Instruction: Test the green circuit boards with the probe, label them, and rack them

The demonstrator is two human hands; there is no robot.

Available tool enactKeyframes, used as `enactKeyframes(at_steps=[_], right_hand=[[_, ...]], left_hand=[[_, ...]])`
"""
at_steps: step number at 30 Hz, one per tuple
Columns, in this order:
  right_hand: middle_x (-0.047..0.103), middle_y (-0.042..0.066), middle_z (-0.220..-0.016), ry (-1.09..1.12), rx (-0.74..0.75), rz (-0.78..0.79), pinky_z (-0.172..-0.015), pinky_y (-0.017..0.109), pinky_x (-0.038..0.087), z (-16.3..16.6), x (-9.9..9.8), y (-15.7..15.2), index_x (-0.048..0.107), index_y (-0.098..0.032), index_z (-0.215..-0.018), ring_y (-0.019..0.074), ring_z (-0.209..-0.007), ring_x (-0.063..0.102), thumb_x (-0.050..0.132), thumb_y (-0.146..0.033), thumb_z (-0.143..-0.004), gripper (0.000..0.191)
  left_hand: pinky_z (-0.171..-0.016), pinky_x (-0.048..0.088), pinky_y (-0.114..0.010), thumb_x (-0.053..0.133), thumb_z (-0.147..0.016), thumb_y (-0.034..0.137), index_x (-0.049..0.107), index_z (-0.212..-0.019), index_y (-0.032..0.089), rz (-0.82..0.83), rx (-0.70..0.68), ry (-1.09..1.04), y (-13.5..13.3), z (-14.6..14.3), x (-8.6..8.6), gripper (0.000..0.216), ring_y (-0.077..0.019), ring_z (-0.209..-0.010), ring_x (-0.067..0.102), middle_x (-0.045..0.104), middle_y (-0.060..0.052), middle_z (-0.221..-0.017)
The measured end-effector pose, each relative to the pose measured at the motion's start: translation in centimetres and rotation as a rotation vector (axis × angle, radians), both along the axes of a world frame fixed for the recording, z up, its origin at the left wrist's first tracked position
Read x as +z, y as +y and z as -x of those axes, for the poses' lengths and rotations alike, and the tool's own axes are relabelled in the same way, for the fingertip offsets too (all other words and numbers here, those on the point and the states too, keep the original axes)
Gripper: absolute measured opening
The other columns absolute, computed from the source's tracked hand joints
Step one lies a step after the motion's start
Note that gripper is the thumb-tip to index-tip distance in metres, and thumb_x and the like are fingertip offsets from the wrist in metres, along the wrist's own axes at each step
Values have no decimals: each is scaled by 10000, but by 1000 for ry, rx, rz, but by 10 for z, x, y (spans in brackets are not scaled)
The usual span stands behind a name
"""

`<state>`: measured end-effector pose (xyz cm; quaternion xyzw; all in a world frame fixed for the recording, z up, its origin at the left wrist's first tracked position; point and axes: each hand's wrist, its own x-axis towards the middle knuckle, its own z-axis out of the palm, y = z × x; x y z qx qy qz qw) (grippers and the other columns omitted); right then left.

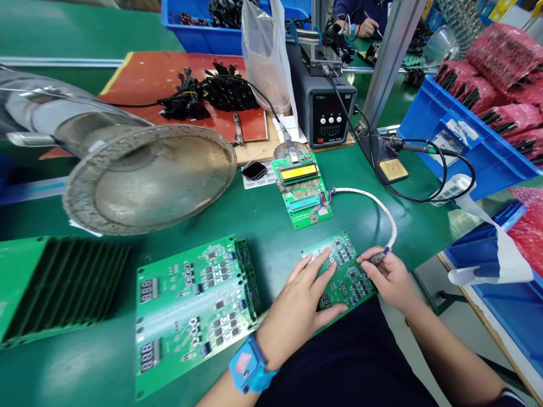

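Observation:
A green circuit board [344,287] lies at the table's front edge, partly covered by my hands. My left hand [306,291] rests across its left part, fingers spread, with a blue strap [249,366] round the wrist. Pinched in my right hand [389,278] is a dark connector [376,258] on a white-sleeved cable [384,208]; its tip is at the board's right side, and whether it touches is unclear. The cable runs to a green programmer board [303,191] with a lit yellow display [299,173] and a teal socket [304,203].
Stacked circuit boards [193,308] stand to the left, with another stack [21,291] farther left. A metal fume funnel [153,181] overhangs the table. Behind are a soldering station [333,116] and an iron in its stand [392,161]. Blue bins [470,133] flank the right; a co-worker's hand [368,27] shows behind.

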<state>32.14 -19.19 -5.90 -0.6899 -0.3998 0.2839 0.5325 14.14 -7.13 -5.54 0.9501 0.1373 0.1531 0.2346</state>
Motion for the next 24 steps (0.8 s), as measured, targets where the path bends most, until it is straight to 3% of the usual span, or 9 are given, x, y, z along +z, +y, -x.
enactKeyframes(at_steps=[12, 24], right_hand=[[636, 55, -896, -149, 83, 5, -745, 307, 516, -1, 1, 1, 584, -221, -916, 186, -832, 629, 535, -266, -882, 75], [658, 46, -840, -321, 22, -38, -681, 303, 523, 6, 0, 1, 575, -232, -864, 191, -784, 650, 545, -202, -867, 42]], left_hand=[[-1065, 342, -571, 700, -784, 377, 367, -1346, 186, 55, -10, -21, -2, -1, 0, 681, -319, -1307, 417, 425, -194, -1418], [-1002, 448, -534, 767, -690, 432, 461, -1292, 139, -50, 27, 50, -3, -1, 4, 737, -383, -1251, 464, 472, -187, -1387]])
